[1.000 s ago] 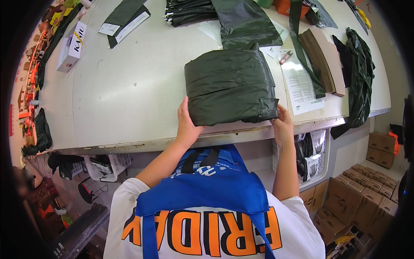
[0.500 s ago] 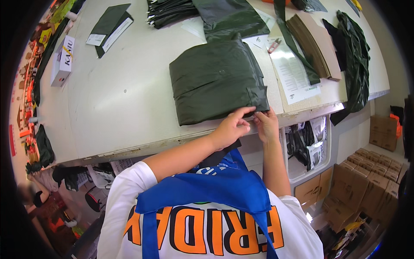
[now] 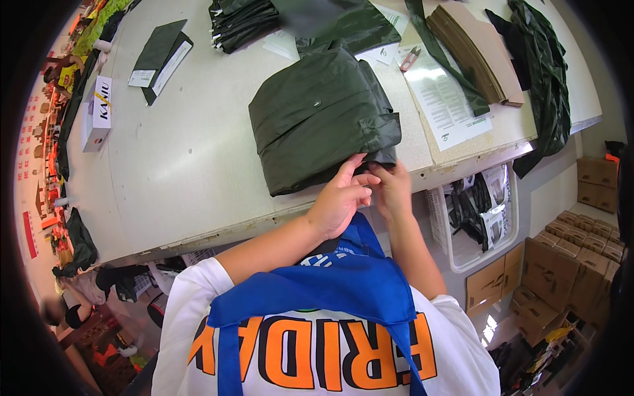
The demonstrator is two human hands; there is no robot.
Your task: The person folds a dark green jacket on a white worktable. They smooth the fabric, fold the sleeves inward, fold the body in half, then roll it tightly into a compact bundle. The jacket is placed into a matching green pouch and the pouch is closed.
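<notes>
A thick, folded dark green garment of shiny coated fabric lies at the front edge of the worktable, a small round snap showing on top. At its near right corner, my right hand is closed on the edge of the fabric; its fingertips are partly tucked under the fold. My left hand is beside it, palm turned inward and fingers apart. Its index fingertip touches the garment's near edge, and nothing shows in its grasp.
Behind the garment lie more dark green pieces and a stack of folded ones. To the right are thread snips, a printed sheet, flat cardboard and hanging green fabric. A white box stands left. Below are a white basket and cartons.
Both hands have shifted slightly left and toward me. My left fingers have spread and moved up off the corner, while my right fingers have slid further under the garment's edge.
</notes>
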